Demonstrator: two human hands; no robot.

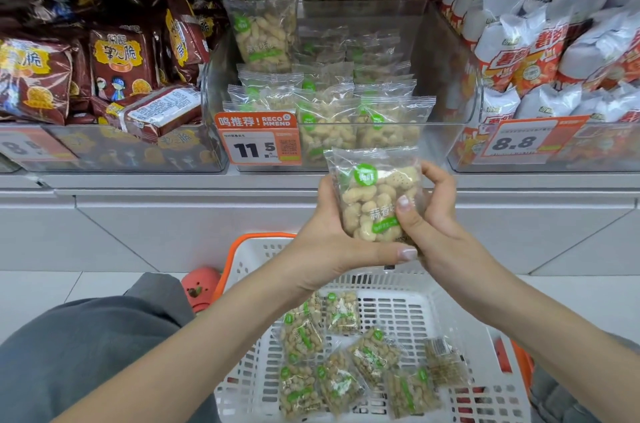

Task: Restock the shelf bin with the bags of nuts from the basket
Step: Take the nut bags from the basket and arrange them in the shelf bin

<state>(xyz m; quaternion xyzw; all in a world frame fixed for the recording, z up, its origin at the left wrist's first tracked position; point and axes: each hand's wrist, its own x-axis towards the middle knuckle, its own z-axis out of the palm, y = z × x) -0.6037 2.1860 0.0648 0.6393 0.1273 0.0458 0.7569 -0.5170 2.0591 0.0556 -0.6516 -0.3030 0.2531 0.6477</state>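
Both hands hold one clear bag of nuts (pixel 372 194) with a green label, upright, just below the front of the clear shelf bin (pixel 446 83). My left hand (pixel 332 235) grips its left side and bottom, thumb under the bag. My right hand (pixel 436 215) grips its right side, thumb across the front. The bin holds several similar bags, some standing at the back left, others lying stacked at the front. Below, the white basket (pixel 408 284) with an orange rim holds several more bags of nuts (pixel 370 353) lying flat.
An orange price tag reading 11.5 (pixel 258 142) hangs on the bin's front left. Dark red snack packs (pixel 121 66) fill the left bin, white-and-orange packs (pixel 554 52) the right one. A shelf board runs overhead. My grey-trousered knee (pixel 86 353) and a red shoe (pixel 201 286) sit left of the basket.
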